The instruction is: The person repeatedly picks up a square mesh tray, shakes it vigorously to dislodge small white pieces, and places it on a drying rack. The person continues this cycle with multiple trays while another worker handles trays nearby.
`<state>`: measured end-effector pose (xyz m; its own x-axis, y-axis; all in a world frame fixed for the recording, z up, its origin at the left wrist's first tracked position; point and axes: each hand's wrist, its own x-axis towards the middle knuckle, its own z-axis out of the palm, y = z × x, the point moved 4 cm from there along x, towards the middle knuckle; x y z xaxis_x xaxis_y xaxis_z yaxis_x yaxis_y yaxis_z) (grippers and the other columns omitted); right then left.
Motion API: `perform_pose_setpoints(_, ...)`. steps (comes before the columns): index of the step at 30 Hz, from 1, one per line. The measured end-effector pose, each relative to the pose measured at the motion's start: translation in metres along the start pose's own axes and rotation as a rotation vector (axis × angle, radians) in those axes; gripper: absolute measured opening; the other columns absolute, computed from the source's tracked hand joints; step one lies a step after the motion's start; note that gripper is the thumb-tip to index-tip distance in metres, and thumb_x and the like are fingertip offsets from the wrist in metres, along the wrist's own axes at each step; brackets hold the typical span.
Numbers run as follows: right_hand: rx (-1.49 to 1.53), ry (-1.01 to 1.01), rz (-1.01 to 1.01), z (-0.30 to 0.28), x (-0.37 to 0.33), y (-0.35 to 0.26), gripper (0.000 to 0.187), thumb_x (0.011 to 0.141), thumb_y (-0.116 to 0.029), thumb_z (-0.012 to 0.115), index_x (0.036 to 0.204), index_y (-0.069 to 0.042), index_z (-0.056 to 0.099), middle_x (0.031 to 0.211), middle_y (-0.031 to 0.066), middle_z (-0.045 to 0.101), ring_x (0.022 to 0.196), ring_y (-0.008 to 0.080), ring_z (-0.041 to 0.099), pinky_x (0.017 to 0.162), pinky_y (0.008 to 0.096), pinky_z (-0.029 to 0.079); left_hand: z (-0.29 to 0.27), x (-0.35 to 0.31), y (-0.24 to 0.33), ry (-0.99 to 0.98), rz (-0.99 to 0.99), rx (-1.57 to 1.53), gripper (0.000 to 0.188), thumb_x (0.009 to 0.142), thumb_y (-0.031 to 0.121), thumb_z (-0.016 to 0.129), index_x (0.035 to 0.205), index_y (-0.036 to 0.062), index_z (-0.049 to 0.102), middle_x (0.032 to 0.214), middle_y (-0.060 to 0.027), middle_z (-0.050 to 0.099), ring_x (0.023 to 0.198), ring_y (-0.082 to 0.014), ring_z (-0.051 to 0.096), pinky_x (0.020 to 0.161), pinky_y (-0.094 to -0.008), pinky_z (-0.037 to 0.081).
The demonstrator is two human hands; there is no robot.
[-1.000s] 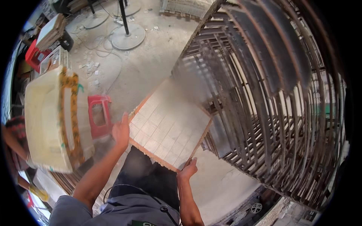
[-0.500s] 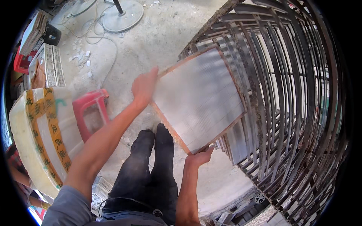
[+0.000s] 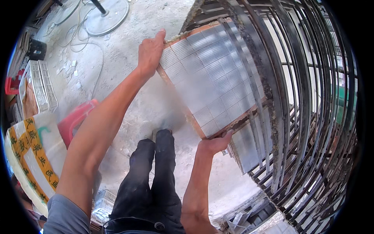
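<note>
Between my hands is a square board [image 3: 212,78] with an orange-brown wooden edge, its face covered by a pale grid of small tiles or mesh. My left hand [image 3: 152,52] grips its far left corner, thumb side up. At the near corner, my right hand [image 3: 215,144] is closed on the edge from below. The board's far right part lies inside a dark metal rack [image 3: 269,93], behind its front uprights. Below it in the rack sits another pale board [image 3: 247,146].
A foam box [image 3: 50,144] with yellow tape and a red plastic stool [image 3: 76,119] are at left. White crates [image 3: 48,85] stand behind them. Cables [image 3: 99,74] and white chips [image 3: 74,63] lie on the dusty floor, near a round metal base [image 3: 107,23].
The board has moved right and away from me, from in front of the rack to partly inside it. Both hands moved with it, still gripping its edges.
</note>
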<state>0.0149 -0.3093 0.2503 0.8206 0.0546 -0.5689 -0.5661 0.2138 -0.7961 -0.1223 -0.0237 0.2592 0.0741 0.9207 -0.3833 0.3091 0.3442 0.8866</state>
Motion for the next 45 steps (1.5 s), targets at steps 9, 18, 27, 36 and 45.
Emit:
perform_pose_setpoints(9, 0.034, 0.005, -0.167, 0.028, 0.044, -0.024, 0.061, 0.084, -0.036, 0.044, 0.124, 0.008, 0.033, 0.127, 0.0196, 0.037, 0.114, 0.0303, 0.04, 0.097, 0.0402, 0.033, 0.038, 0.042, 0.0, 0.078, -0.041, -0.359, 0.046, 0.082, 0.041, 0.049, 0.09, -0.0038, 0.053, 0.081, -0.0084, 0.048, 0.077, -0.0166, 0.044, 0.07, -0.0295, 0.035)
perform_pose_setpoints(18, 0.011, -0.051, -0.126, 0.031, 0.069, -0.031, 0.056, 0.085, -0.038, 0.038, 0.125, 0.002, 0.036, 0.127, 0.0137, 0.04, 0.115, 0.0251, 0.041, 0.096, 0.0368, 0.034, 0.059, 0.034, 0.02, 0.088, -0.184, -0.634, 0.036, 0.081, 0.037, 0.054, 0.087, 0.0016, 0.046, 0.077, -0.0057, 0.045, 0.068, -0.0143, 0.043, 0.064, -0.0274, 0.037)
perform_pose_setpoints(27, 0.054, -0.089, -0.039, 0.03, 0.077, -0.033, 0.055, 0.085, -0.039, 0.037, 0.123, 0.001, 0.039, 0.125, 0.0126, 0.042, 0.114, 0.0247, 0.042, 0.095, 0.037, 0.035, 0.061, -0.004, 0.024, -0.152, -0.334, -0.727, 0.024, 0.084, 0.025, 0.049, 0.089, 0.0013, 0.051, 0.077, -0.0048, 0.052, 0.078, -0.0181, 0.054, 0.075, -0.0302, 0.043)
perform_pose_setpoints(36, -0.047, -0.089, -0.08, 0.049, 0.077, -0.041, 0.052, 0.085, -0.036, 0.039, 0.121, 0.002, 0.042, 0.123, 0.0124, 0.044, 0.112, 0.025, 0.046, 0.093, 0.0351, 0.037, 0.077, 0.01, 0.017, -0.095, -0.366, -0.599, 0.004, 0.07, 0.001, 0.045, 0.072, 0.0007, 0.049, 0.069, -0.0073, 0.046, 0.06, -0.0155, 0.044, 0.054, -0.03, 0.034)
perform_pose_setpoints(45, -0.165, -0.135, -0.051, 0.057, 0.075, -0.051, 0.058, 0.088, -0.042, 0.035, 0.126, 0.002, 0.036, 0.127, 0.0144, 0.04, 0.116, 0.0257, 0.042, 0.095, 0.0369, 0.035, 0.088, 0.035, 0.016, -0.222, -0.306, -0.51, 0.006, 0.071, 0.0, 0.045, 0.07, 0.0002, 0.05, 0.066, -0.0068, 0.045, 0.055, -0.0144, 0.042, 0.047, -0.0293, 0.032)
